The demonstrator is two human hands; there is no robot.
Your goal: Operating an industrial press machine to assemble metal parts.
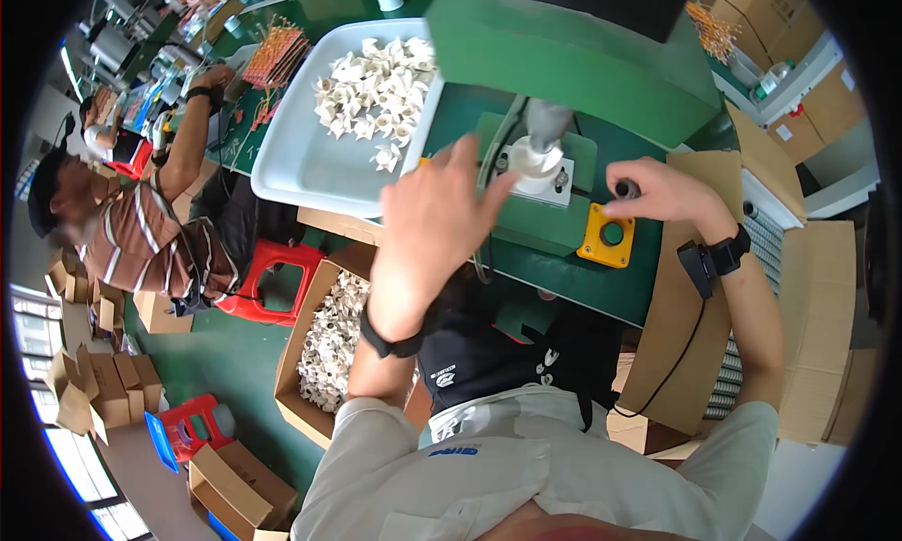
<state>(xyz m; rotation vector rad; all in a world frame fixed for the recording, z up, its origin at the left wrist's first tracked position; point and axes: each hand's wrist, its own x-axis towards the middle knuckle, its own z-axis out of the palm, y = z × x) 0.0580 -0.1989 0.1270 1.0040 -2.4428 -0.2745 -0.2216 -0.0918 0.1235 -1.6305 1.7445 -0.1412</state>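
My left hand (437,208), smeared a little by motion, is held over the near edge of the bench with its fingers and thumb apart. It appears to hold nothing, and its thumb points toward a white round part (532,177) in the press fixture. Over that part stands the grey press head (549,123) of a green bench press (573,62). My right hand (667,192) is closed around a small dark cylinder (627,190), just above a yellow button box (606,236) with a round green middle. Left of the press lies a pale tray (282,170) with many white plastic parts (376,90).
Below the bench on the left, a carton (293,377) holds more white parts. An open carton (700,344) with rows of metallic cylinders (766,245) stands at my right. A co-worker (141,231) works at far left near a red stool (282,287). A cable runs from my right wrist.
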